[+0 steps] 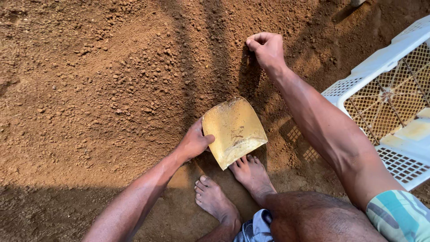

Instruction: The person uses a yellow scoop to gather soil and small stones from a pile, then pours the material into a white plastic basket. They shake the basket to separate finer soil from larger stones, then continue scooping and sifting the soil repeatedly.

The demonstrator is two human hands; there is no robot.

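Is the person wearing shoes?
No, both feet are bare on the brown soil, right below the yellowish scoop that the left hand holds.

The left hand (193,142) grips the left edge of a yellow scoop (234,131), which rests tilted on the reddish-brown soil (98,89) just in front of two bare feet (233,188). The right hand (267,48) is further up, its fingers (256,41) curled and pressed into the loose, lumpy soil. A white plastic crate (389,98) with lattice walls lies at the right, near the right forearm. Long shadows fall across the ground.
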